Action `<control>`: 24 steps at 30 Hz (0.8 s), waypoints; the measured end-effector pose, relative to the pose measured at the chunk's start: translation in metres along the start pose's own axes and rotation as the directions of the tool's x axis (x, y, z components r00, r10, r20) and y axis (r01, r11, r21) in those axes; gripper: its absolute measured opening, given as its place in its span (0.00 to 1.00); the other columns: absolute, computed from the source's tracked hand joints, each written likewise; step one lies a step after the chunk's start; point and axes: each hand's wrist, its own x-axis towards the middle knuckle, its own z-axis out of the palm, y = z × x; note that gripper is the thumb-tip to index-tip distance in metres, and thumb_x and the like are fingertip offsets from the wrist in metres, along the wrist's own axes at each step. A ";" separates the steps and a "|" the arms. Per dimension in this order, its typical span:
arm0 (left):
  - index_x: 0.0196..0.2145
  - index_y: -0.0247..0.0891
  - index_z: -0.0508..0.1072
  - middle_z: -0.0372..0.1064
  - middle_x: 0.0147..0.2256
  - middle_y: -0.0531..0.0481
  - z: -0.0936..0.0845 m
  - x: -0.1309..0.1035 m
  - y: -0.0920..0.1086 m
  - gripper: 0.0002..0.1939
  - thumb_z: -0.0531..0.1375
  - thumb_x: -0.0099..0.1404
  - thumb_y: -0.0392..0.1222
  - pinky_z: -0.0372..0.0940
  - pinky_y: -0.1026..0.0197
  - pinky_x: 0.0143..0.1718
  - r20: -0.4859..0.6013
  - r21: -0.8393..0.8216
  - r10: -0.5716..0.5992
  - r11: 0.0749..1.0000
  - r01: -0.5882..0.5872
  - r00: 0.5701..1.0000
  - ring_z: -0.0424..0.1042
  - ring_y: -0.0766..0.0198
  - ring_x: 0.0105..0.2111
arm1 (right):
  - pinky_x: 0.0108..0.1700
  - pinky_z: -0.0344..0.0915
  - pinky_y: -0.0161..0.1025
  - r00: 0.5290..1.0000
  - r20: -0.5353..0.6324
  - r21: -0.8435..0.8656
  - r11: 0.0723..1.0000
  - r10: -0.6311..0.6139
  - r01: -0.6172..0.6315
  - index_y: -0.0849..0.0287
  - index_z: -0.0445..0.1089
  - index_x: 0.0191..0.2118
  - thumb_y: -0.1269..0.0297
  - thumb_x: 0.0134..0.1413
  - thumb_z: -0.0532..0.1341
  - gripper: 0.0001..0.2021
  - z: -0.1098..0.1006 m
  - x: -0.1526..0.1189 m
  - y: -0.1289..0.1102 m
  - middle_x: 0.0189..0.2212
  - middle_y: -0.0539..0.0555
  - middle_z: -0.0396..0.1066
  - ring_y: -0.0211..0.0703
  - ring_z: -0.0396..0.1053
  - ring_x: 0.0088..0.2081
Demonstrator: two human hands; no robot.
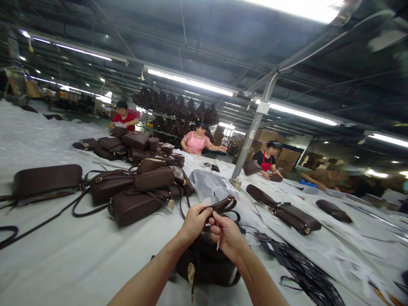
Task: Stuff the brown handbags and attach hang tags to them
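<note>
Right in front of me a dark brown handbag [213, 267] rests on the white-covered table, a gold charm [191, 273] dangling at its front. Above it, my left hand [196, 221] and my right hand [227, 233] meet with fingers pinched on the bag's brown strap [227, 203]. A small white piece pokes up by the left fingertips, and another thin white bit shows under the right fingers; I cannot tell what they are. Both hands are closed, the fingers touching or nearly so.
Brown bags [137, 199] are heaped to the left. A clear plastic bag [207, 185] lies behind my hands. Black tags [296, 263] spread at the right, near more brown bags [293, 216]. A metal post [255, 127] rises from the table. Several people work across it.
</note>
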 end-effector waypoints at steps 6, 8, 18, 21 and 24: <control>0.26 0.33 0.70 0.58 0.18 0.57 -0.007 0.006 0.004 0.13 0.58 0.57 0.48 0.47 0.67 0.21 -0.019 0.185 -0.026 0.982 0.029 0.999 0.53 0.71 0.19 | 0.22 0.64 0.35 0.912 0.002 -0.704 0.647 -0.410 0.293 0.55 0.71 0.35 0.57 0.48 0.66 0.10 -0.012 -0.022 -0.003 0.20 0.48 0.70 0.39 0.67 0.20; 0.27 0.33 0.70 0.61 0.20 0.56 -0.005 0.006 0.005 0.11 0.58 0.57 0.46 0.51 0.66 0.23 0.043 0.160 -0.021 0.987 0.014 0.999 0.56 0.71 0.21 | 0.28 0.67 0.37 0.891 0.133 -0.694 0.600 -0.435 0.397 0.56 0.73 0.33 0.57 0.49 0.66 0.09 -0.014 -0.025 -0.007 0.23 0.49 0.72 0.41 0.70 0.24; 0.27 0.33 0.75 0.68 0.25 0.51 -0.003 0.000 0.012 0.11 0.55 0.59 0.41 0.59 0.63 0.35 0.207 0.157 0.110 0.977 -0.144 0.972 0.64 0.64 0.29 | 0.27 0.66 0.33 0.928 0.229 -0.599 0.710 -0.293 0.371 0.58 0.75 0.33 0.49 0.47 0.67 0.16 -0.021 -0.019 -0.039 0.27 0.51 0.72 0.37 0.69 0.25; 0.30 0.32 0.76 0.69 0.26 0.51 -0.001 -0.003 0.015 0.13 0.55 0.61 0.42 0.58 0.64 0.34 0.192 0.224 0.156 0.954 -0.198 0.969 0.63 0.64 0.29 | 0.14 0.49 0.28 0.952 0.164 -0.612 0.730 -0.258 0.304 0.59 0.71 0.30 0.47 0.46 0.66 0.18 -0.020 -0.018 -0.042 0.19 0.47 0.67 0.28 0.54 0.14; 0.30 0.32 0.75 0.69 0.27 0.51 0.000 -0.005 0.016 0.12 0.54 0.62 0.40 0.58 0.64 0.34 0.191 0.301 0.185 0.923 -0.238 0.964 0.64 0.64 0.30 | 0.15 0.54 0.27 0.983 0.087 -0.569 0.802 -0.162 0.182 0.60 0.68 0.30 0.47 0.41 0.68 0.21 -0.017 -0.018 -0.042 0.18 0.47 0.68 0.29 0.59 0.15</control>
